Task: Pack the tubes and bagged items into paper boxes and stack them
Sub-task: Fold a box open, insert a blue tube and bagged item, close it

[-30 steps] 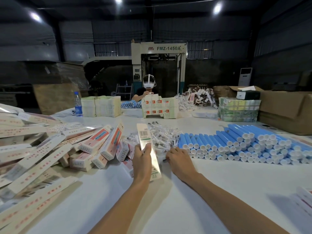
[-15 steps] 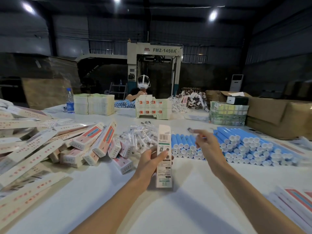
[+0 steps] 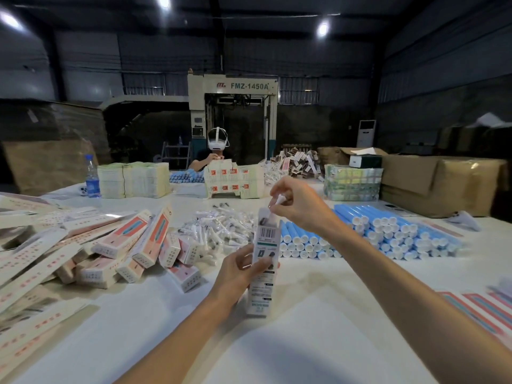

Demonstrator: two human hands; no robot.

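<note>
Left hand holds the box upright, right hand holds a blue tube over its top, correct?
No. The head view shows the right hand pinching a small bagged item, not a blue tube, over the box that the left hand holds upright.

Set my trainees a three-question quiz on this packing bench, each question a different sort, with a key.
1. True or false: the left hand holds the paper box upright.
2. What does the right hand pinch at the box's top? A scissors; B a small bagged item; C tape.
3. Fill in: the blue tubes lie to the box's ____.
Key: 1 true; 2 B; 3 right.
</note>
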